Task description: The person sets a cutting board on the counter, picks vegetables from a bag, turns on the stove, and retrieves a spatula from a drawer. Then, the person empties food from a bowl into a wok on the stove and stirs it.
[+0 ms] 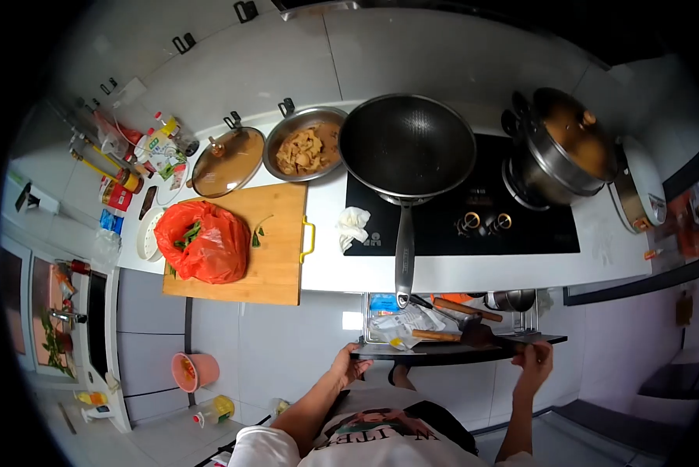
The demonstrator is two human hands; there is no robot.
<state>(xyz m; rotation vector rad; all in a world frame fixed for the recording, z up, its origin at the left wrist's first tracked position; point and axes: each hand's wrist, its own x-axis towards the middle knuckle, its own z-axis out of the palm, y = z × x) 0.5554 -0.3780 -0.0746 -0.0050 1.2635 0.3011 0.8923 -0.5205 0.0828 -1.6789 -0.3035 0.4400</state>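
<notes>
A pulled-out drawer [451, 359] hangs below the counter, its dark front panel facing my body. My left hand [350, 366] grips the left end of that panel's edge. Toward the right end, my right hand [534, 360] has its fingers closed over the same edge. Inside the drawer lie wooden-handled utensils [437, 335], crumpled plastic packaging [404, 323], a blue packet [384, 302] and a dark pot [511, 300]. Directly above stands a black wok [408, 148] on the stove, its handle [405, 257] pointing at me.
Left on the counter, a red plastic bag [209, 253] with greens sits on a cutting board [279, 268]. Behind it are a metal bowl [275, 167] of food and a glass lid [229, 167]. A lidded pot [556, 167] stands right; a pink bin [196, 372] is on the floor.
</notes>
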